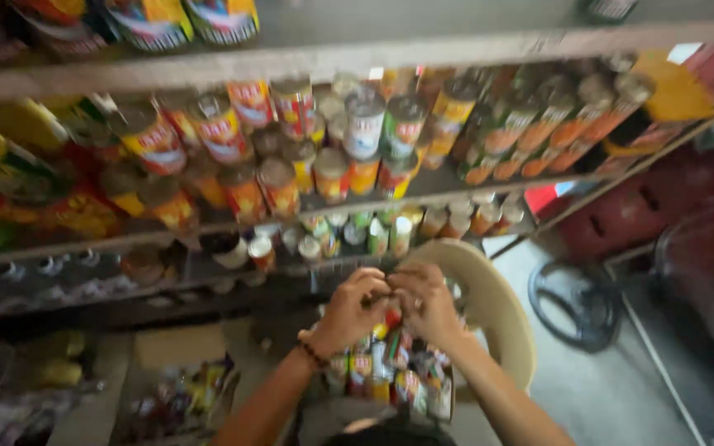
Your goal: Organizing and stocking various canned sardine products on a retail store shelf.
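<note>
Low at centre frame, left hand (353, 307) and right hand (425, 301) meet, pinching something unclear above a still-full pack of cans (386, 376); shelves (423, 188) above look mostly stocked

Just under our left grip (355, 307) and right grip (423, 301): shrink-wrapped cans (386, 372), red-yellow labels. Above them, shelf rows of tins (241, 157), red-orange-yellow bands, some green and white. Lower left of them: open carton (177, 388) of mixed packets.

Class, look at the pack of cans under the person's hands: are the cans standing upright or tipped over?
Upright: the pack of cans shows labelled sides standing vertical, side by side.
</note>
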